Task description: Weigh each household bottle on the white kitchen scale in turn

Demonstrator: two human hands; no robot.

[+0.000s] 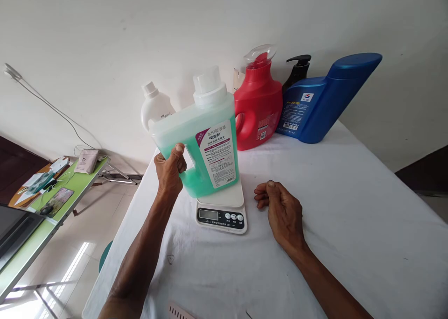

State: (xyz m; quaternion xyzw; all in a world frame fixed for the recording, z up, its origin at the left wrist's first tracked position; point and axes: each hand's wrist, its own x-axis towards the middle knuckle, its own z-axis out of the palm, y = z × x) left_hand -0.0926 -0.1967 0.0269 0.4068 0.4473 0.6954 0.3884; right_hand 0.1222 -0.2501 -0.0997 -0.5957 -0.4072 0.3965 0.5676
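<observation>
The green jug (pixel 206 141) is the biggest thing near me; it sits tipped a bit on the white scale (pixel 224 207), with my left hand (pixel 170 169) wrapped tight around its handle; I think it is heavy, because it is nearly full of green soap; the plastic looks hard and smooth, so it may slip if my hand is wet; the handle at the side is the best place to hold it, and I would put a hand under the bottom too; the white cap (pixel 209 86) looks shut, but I cannot be sure. My right hand (pixel 282 209) lies on the white cloth (pixel 350 225) just beside the scale; its fingers are curled in loosely and it holds nothing.

Behind the jug stand a blue bottle (pixel 325 99), a red bottle (pixel 258 106), a white bottle (pixel 156 106) and a small dark pump bottle (pixel 297 71); the jug hides part of the white one; the blue one hides most of the dark one. The little screen (pixel 208 214) on the scale is too small for me to read; the words on the jug's label (pixel 219 153) are too tiny too; the jug covers most of the scale's plate.
</observation>
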